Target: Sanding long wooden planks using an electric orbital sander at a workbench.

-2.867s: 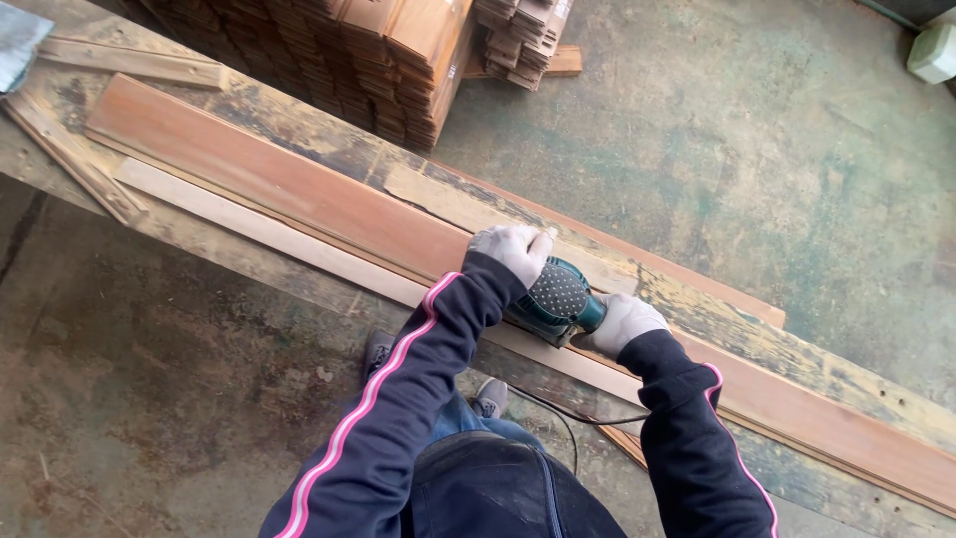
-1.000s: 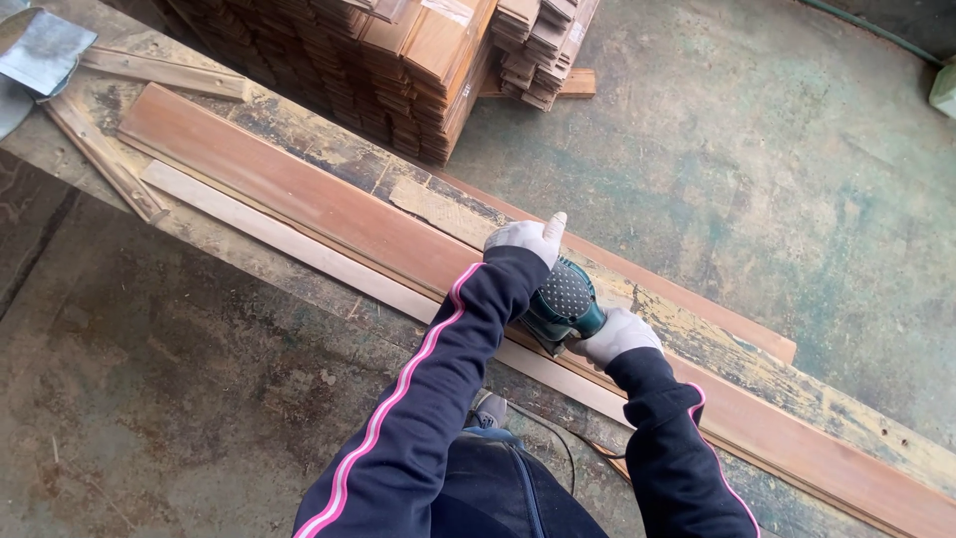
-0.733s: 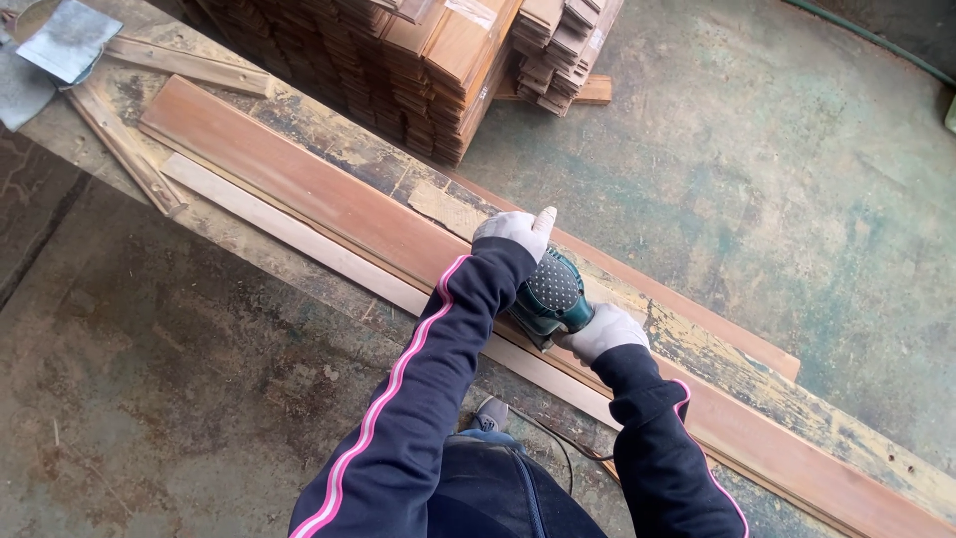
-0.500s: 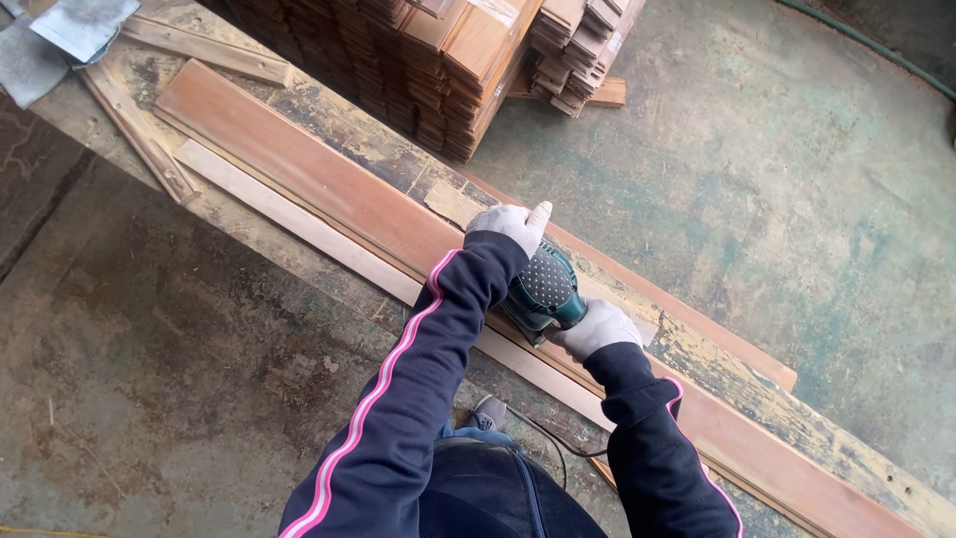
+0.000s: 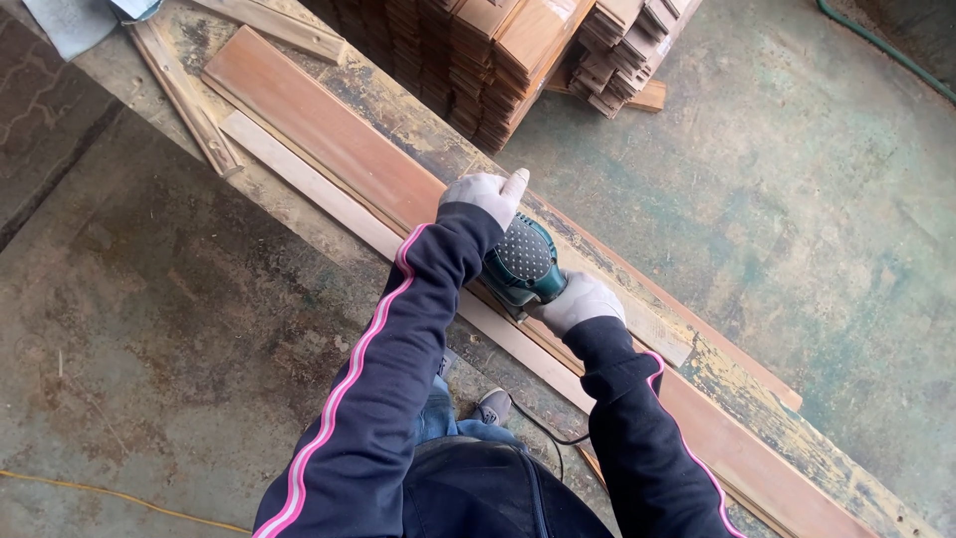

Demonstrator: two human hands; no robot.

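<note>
Teal sander [image 5: 525, 267] sits on the reddish board [image 5: 329, 139] at frame centre, on a worn bench [image 5: 757, 394] running 11 to 4 o'clock. Gloved left hand [image 5: 485, 194] lies curled over the board at the sander's 11 o'clock, one finger out; gloved right hand [image 5: 578, 301] grips its rear at 4 o'clock. Stacked plank bundles [image 5: 518, 50] at 12 o'clock, grey sheet [image 5: 75, 18] at 10, yellow cord [image 5: 119, 498] at 8; no labels readable.

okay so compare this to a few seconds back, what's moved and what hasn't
The green sander has slid along the reddish plank toward its far end by the lumber stack, and both hands went with it. No grip changed: the left hand still rests at the sander's front, the right hand still holds its rear. The plank and the pale strip beside it have not shifted on the bench.
</note>
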